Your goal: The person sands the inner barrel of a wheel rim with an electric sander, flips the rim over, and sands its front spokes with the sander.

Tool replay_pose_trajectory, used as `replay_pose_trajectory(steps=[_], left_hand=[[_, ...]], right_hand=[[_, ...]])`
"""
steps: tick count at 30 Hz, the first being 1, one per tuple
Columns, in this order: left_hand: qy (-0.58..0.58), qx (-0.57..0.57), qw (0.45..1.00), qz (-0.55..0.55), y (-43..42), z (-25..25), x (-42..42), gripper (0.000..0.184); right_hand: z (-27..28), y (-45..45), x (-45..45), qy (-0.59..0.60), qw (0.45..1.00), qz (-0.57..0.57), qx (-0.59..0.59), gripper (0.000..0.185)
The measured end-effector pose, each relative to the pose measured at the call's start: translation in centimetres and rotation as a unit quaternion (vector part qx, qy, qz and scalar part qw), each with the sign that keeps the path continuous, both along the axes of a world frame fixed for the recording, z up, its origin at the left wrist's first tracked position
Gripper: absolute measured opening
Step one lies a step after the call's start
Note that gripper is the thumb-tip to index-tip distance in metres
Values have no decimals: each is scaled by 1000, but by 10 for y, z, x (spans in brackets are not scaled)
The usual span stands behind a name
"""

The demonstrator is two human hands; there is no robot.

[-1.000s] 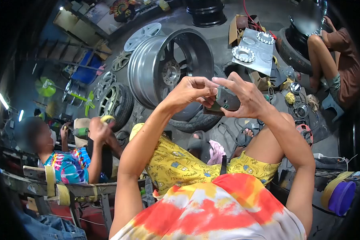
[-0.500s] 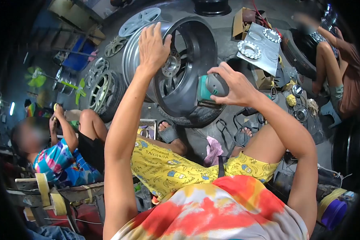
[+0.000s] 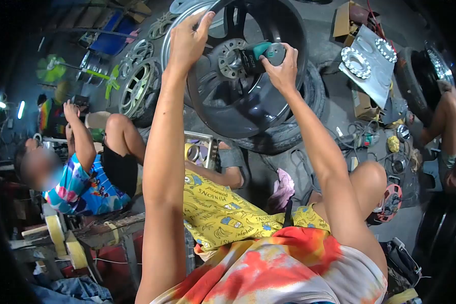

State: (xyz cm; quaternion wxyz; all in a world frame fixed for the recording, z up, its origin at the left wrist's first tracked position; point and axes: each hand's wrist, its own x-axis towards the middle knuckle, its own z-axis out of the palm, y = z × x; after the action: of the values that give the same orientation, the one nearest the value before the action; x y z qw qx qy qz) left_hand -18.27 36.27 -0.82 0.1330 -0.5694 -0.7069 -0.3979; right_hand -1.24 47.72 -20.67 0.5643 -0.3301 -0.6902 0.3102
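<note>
A grey alloy wheel rim (image 3: pixel 215 119) stands tilted in front of me, its open barrel facing me and its spokes and hub visible inside. My left hand (image 3: pixel 189 41) is closed over its upper left edge, thumb pointing up. Inside the barrel, near the hub, my right hand (image 3: pixel 281 66) grips a green and black palm sander (image 3: pixel 258 54). Whether the sander's pad touches the metal is hidden. Beneath the rim lies a black tyre (image 3: pixel 268 144).
On the left sits a person in a blue patterned shirt (image 3: pixel 88 190); another person's leg (image 3: pixel 448 114) shows at right. A metal sheet (image 3: pixel 372 73) carries ring-shaped parts. Cables, a pink cloth (image 3: pixel 282 190), a crate (image 3: pixel 207 147) and more wheels (image 3: pixel 139 91) surround me.
The sander in my right hand has moved from the rim's lower right edge up and inward toward the hub. My left hand has gone from lying flat to curling over the edge. The view has shifted.
</note>
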Motion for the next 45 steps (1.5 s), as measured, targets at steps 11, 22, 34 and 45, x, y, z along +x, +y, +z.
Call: replay_pose_trajectory(steps=[11,22,34,45], left_hand=[[48,-35,998,13,-7,-1,6,40],[28,-65,997,30,-5,4,5,41],[33,-57,997,26,-6,1,7,40],[5,-55,998,8,-9,-2,9,40]], right_hand=[[-29,-39,-50,64,995,45,67,71],[-24,40,-58,-24,992,-55,-112,93],[-18,20,-59,10,999,-19,-44,87],[12,16,-68,-9,999,1,53,87]])
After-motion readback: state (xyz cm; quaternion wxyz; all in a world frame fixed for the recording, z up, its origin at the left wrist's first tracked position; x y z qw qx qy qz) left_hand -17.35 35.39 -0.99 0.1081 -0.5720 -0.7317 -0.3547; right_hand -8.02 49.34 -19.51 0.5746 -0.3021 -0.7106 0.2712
